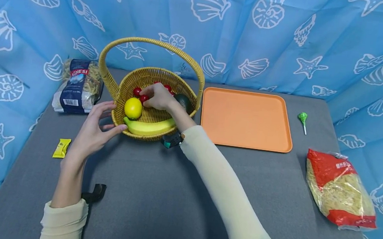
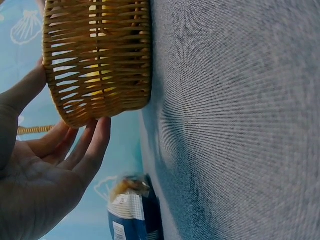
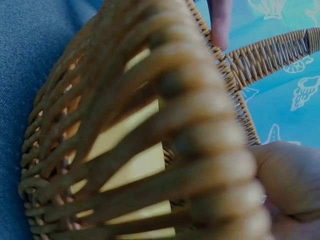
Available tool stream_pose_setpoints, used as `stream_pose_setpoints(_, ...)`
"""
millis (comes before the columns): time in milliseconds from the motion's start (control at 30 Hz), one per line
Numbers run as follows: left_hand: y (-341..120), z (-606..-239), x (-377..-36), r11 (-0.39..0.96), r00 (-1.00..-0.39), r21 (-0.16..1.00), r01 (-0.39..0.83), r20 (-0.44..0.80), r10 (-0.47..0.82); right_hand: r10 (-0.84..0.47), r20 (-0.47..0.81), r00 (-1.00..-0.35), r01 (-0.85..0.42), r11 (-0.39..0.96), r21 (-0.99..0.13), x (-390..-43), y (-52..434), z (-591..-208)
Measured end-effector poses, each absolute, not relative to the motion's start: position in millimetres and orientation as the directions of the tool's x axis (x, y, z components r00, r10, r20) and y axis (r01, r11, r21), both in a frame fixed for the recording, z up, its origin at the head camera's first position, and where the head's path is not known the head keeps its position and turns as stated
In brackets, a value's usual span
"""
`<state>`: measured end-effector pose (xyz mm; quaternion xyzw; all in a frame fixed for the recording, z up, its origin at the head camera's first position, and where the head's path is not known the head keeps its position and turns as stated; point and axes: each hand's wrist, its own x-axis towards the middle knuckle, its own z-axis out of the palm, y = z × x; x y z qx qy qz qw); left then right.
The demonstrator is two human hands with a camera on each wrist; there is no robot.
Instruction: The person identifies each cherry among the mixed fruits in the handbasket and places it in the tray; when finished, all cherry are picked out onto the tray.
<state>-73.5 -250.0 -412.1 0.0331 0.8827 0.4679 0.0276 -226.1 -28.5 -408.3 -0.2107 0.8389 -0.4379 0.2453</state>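
- Grey cloth covers our table [image 1: 156,193], with blue seashell fabric behind
- Our left hand [image 1: 94,133] steadies the wicker basket [image 1: 147,77] at its near-left rim, fingers straight against the weave
- Our right hand [image 1: 159,96] reaches inside, fingertips pinching red cherries [image 1: 144,98] beside a lemon [image 1: 133,108] and banana [image 1: 149,127]
- An orange tray [image 1: 245,119] sits just right of the basket

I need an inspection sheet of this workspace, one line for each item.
Surface: grey table.
Job's things: wicker basket with lemon, banana, red cherries, a dark fruit.
Clutter: orange tray, two pasta bags, lollipop, yellow packet.
Hands: left hand steadies the basket rim; right hand fingers pinch a cherry.
Cables: nothing seen.
Surroundings: blue seashell cloth.
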Motion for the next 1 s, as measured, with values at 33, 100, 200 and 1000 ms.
stream_pose_setpoints(33,-250.0,-412.3,-73.6,0.56,-0.996,0.828,0.033,-0.018,0.084,-0.561,-0.222,-0.797,-0.139,0.528,-0.838,-225.8,-28.5,-408.0)
stream_pose_setpoints(100,-250.1,-412.5,-73.8,0.56,-0.996,0.828,0.031,-0.019,0.083,-0.549,-0.211,-0.809,-0.144,0.532,-0.834,-224.9,-28.3,-407.0)
stream_pose_setpoints(200,-249.9,-411.8,-73.7,0.563,-0.996,0.826,0.028,-0.022,0.082,-0.534,-0.203,-0.821,-0.139,0.531,-0.836,-223.0,-27.8,-403.4)
stream_pose_setpoints(1000,-249.6,-409.6,-73.0,0.566,-0.997,0.824,0.002,-0.044,0.069,-0.671,0.015,-0.741,-0.207,0.206,-0.956,-157.1,80.5,-349.8)
